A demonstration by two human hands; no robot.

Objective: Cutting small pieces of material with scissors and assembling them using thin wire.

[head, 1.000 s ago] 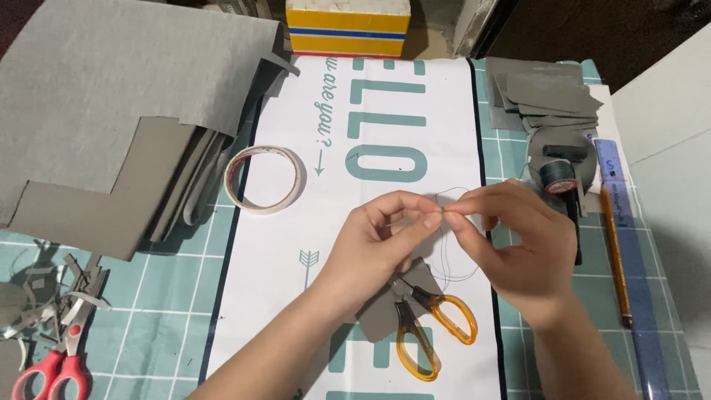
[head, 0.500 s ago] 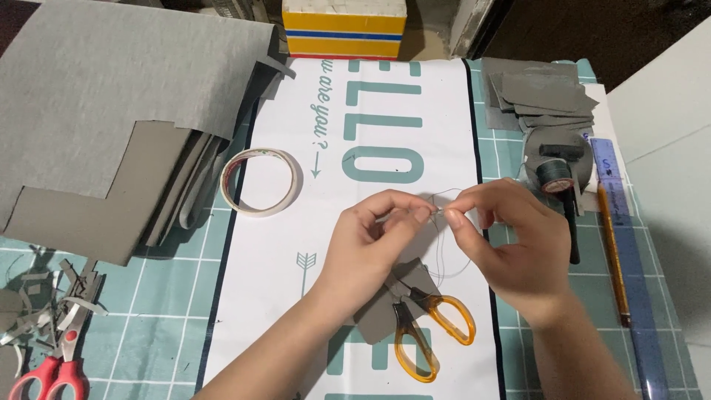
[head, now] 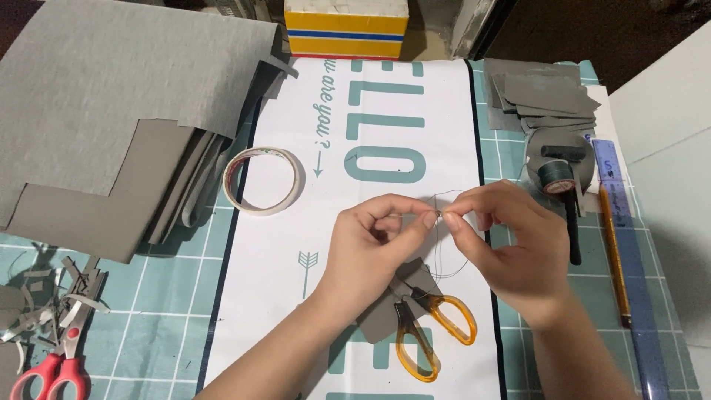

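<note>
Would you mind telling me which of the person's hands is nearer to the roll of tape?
The left hand is nearer: the roll of tape lies apart, up and to its left. The right hand sits farther off, beyond the left hand, toward the dark thread spool.

A home craft and sewing table, seen from above

A green gridded cutting mat [head: 148, 296] covers the tabletop, with a white printed banner sheet [head: 370, 133] laid over it; around them lie large sheets of grey felt [head: 111, 89], a stack of cut grey felt pieces [head: 541, 92], a roll of double-sided tape [head: 264, 180], orange-handled scissors [head: 433, 333], red-handled scissors [head: 48, 370] among felt scraps [head: 52, 296], a spool of dark thread [head: 557, 175], a blue ruler [head: 629, 259], a pencil [head: 613, 252] and a yellow box [head: 346, 28] at the far edge
</note>
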